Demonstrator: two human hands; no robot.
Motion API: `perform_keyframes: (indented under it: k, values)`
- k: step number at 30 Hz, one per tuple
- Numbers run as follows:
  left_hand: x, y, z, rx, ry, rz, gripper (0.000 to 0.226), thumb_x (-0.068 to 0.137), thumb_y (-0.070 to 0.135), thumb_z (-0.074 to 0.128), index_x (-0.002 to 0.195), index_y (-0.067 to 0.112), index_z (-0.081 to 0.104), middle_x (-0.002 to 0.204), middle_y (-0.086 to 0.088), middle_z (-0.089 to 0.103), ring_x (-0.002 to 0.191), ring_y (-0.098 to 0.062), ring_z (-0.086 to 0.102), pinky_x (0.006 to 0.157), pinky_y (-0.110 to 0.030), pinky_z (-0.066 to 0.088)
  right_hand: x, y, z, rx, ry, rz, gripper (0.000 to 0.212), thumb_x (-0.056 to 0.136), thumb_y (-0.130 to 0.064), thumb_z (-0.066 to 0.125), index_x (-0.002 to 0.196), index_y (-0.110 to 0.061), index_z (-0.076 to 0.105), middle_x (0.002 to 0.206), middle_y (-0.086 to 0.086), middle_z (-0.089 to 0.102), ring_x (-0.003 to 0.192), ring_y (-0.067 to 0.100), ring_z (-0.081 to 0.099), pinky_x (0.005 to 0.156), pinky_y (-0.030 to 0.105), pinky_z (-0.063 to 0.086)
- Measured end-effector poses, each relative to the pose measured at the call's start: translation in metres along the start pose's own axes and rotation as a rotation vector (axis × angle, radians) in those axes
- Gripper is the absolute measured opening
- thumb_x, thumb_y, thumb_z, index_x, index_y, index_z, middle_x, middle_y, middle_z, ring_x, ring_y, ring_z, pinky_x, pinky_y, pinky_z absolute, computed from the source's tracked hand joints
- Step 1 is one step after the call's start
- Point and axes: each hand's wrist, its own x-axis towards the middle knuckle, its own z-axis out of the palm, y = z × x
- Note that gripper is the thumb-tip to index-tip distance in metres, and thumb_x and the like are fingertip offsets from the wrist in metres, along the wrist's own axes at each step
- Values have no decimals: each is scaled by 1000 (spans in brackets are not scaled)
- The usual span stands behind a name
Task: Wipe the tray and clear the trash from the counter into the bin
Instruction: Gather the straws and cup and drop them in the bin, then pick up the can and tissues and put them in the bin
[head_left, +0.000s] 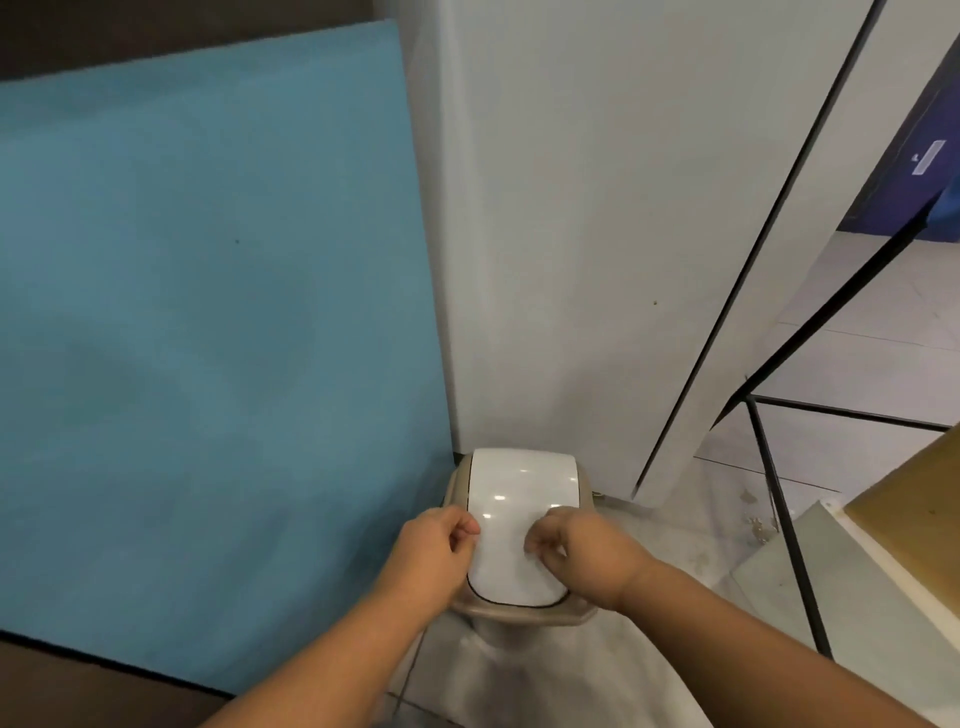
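At lower centre, the left hand (431, 553) and right hand (579, 553) hover with curled fingers over the swing-lid bin (524, 614), whose white lid (519, 488) is closed. Neither shows any trash. Probably the binning stage; the tray and bench are out of view.

A large flat blue panel (208, 338) leans left of the plain white wall (571, 234), with pale tiled floor (883, 338) and a thin black metal frame (779, 499) to the wall's right.
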Motion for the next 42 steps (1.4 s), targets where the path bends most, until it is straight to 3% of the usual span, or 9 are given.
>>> perform_keyframes:
  k: [7, 10, 13, 17, 24, 28, 32, 36, 42]
  values:
    - [-30, 78, -67, -92, -19, -125, 18, 87, 21, 59, 79, 38, 61, 83, 10, 67, 79, -5, 62, 68, -13, 46, -32, -48, -94, 57, -25, 52, 21, 91, -19, 51, 100, -28, 69, 103, -8, 61, 88, 10, 56, 77, 19, 42]
    - [-50, 113, -100, -34, -89, -98, 13, 88, 27, 57, 83, 39, 61, 86, 12, 67, 80, -2, 62, 72, -17, 50, -45, -76, -138, 115, 12, 60, 22, 90, -19, 52, 89, -35, 67, 90, -16, 58, 81, 7, 56, 81, 21, 47]
    - [-71, 152, -134, -69, -90, -121, 13, 88, 26, 57, 85, 37, 61, 86, 10, 68, 81, -3, 63, 72, -15, 49, -61, -107, -179, 163, 21, 57, 28, 90, -17, 51, 80, -41, 60, 95, -13, 64, 87, 9, 61, 83, 24, 49]
    - [-99, 205, -185, -127, -85, -147, 12, 88, 27, 57, 85, 38, 62, 86, 8, 67, 80, -5, 63, 76, -21, 51, -85, -152, -228, 180, 15, 27, 25, 93, -18, 50, 83, -39, 61, 93, -17, 61, 88, 6, 59, 81, 18, 46]
    - [-144, 289, -291, -110, -106, -56, 20, 90, 29, 54, 84, 47, 55, 93, 11, 65, 82, -2, 59, 77, -16, 47, -104, -236, -307, 174, -4, -59, 21, 92, -13, 53, 88, -28, 67, 94, -10, 65, 88, 9, 60, 77, 15, 45]
    - [-167, 322, -354, -154, 35, 33, 18, 91, 25, 55, 95, 41, 62, 85, 19, 62, 80, 7, 57, 72, -6, 42, -104, -284, -342, 171, 49, -181, 23, 90, -10, 56, 88, -29, 68, 90, -13, 62, 86, 8, 59, 80, 17, 45]
    - [-196, 333, -404, -260, 218, 52, 21, 90, 24, 57, 93, 43, 65, 86, 20, 65, 80, 2, 63, 67, -12, 48, -103, -333, -361, 208, 197, -269, 18, 90, -9, 56, 94, -18, 71, 94, -4, 65, 85, 13, 61, 82, 22, 47]
    - [-230, 322, -441, -263, 390, -2, 23, 89, 16, 58, 91, 37, 67, 86, 16, 68, 81, -1, 64, 74, -17, 50, -101, -381, -367, 198, 309, -400, 20, 89, -9, 56, 102, -21, 66, 101, -8, 55, 79, 11, 58, 78, 21, 45]
    - [-278, 279, -477, -197, 527, -138, 18, 90, 19, 59, 90, 36, 67, 89, 24, 66, 87, 5, 58, 69, -7, 43, -91, -449, -351, -85, 211, -499, 60, 88, -31, 59, 142, -28, 33, 149, -4, 21, 119, 25, 43, 97, 39, 44]
